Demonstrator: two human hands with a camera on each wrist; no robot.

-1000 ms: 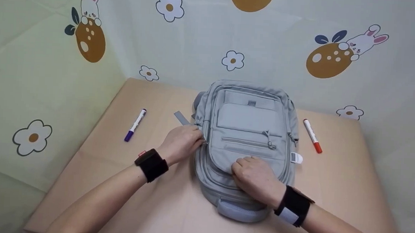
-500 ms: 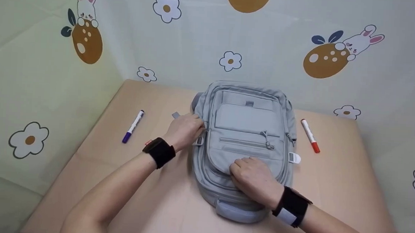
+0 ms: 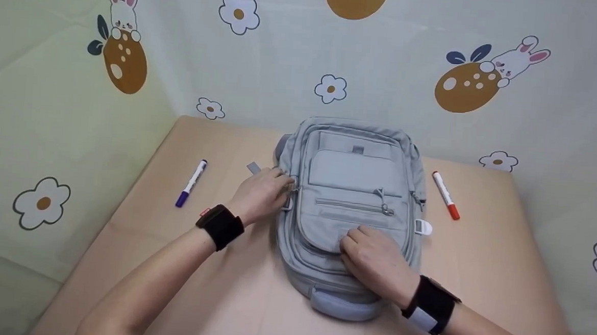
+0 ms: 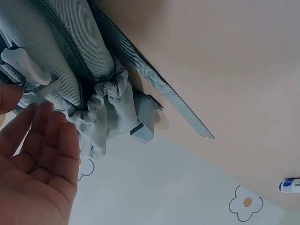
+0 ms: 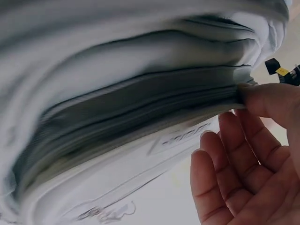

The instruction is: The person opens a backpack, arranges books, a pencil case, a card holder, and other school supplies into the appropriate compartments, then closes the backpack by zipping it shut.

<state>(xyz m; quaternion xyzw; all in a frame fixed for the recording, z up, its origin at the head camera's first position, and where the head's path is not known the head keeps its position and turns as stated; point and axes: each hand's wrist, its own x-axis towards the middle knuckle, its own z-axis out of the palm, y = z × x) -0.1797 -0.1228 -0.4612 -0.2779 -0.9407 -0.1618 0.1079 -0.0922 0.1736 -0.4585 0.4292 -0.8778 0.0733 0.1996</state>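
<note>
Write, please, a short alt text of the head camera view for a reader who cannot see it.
A grey backpack lies flat on a beige table; the left hand touches its left side and the right hand rests on its front pocket. A purple-capped marker lies to the left, a red-capped marker to the right.

A tan table (image 3: 477, 258) is set into a corner of patterned cloth walls, and a grey backpack (image 3: 354, 175) is laid flat on it near the far edge, front pockets up and handle towards the near side. A purple-capped marker (image 3: 191, 183) is seen on the table well to the left of the backpack, and a red-capped marker (image 3: 446, 195) just beside its right side, each lying apart from it. A grey strap (image 4: 173, 101) from the backpack is stretched flat across the tabletop on its left.
</note>
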